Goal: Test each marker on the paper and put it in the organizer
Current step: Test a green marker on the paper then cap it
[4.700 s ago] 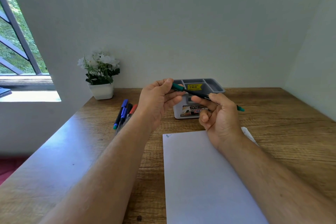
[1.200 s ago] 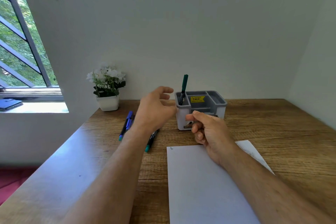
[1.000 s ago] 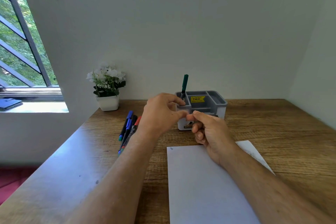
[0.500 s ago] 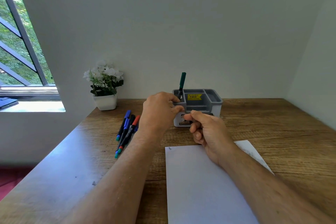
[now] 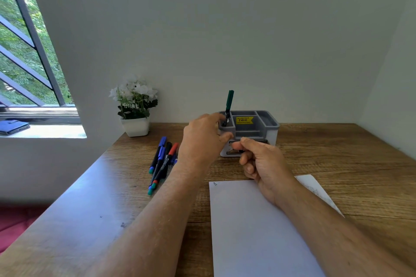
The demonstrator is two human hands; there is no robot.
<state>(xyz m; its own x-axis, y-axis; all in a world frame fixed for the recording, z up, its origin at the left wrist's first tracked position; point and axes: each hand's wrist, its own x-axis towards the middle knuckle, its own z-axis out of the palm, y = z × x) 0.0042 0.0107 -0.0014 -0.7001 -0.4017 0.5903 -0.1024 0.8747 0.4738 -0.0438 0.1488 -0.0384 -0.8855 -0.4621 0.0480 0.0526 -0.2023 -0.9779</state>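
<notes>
A grey and white organizer (image 5: 267, 129) stands at the back of the wooden table. A green marker (image 5: 229, 105) stands upright in its left compartment. My left hand (image 5: 202, 139) grips the organizer's front left corner, with the index finger over the rim and the thumb on the front wall. My right hand (image 5: 263, 162) hovers just in front of the organizer with its fingers curled; it holds nothing I can see, and its thumb points at the front wall. Several markers (image 5: 162, 162) lie in a bunch left of my left wrist. White paper (image 5: 258, 227) with a small mark at its top left corner lies under my right forearm.
A white pot of white flowers (image 5: 135, 108) stands at the table's back left by the wall. A dark wallet (image 5: 13, 127) lies on the window sill at far left. Walls close in behind and on the right. A second sheet (image 5: 315, 189) peeks out beneath the paper.
The green marker, held in both hands earlier, now stands in the organizer. My left hand has gone from open beside the organizer to gripping its corner. My right hand has barely moved.
</notes>
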